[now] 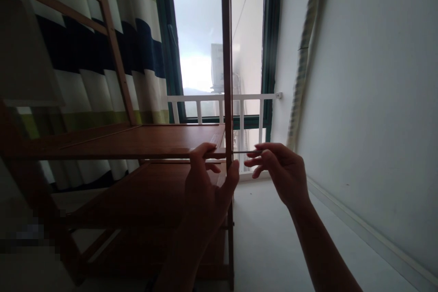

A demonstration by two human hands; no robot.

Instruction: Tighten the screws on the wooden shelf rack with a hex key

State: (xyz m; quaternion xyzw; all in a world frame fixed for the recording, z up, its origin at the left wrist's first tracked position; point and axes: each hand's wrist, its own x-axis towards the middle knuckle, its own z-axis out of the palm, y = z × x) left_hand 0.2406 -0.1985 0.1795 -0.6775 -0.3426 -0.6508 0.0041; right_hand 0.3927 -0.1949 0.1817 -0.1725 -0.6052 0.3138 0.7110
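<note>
- I read the right hand (285, 173) pinching a thin rod (241, 152), level, square to the post (228, 77), tip at its side.
- Left hand (205, 196) nearer the post, thumb over it; grip: cannot tell.

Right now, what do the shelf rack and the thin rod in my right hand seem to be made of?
Shelf rack: probably wood or bamboo, smooth and perhaps varnished, given its reddish-brown color and soft sheen. Thin rod: likely metal, from its straight, slender, gray look; finish too dim to tell.
</note>
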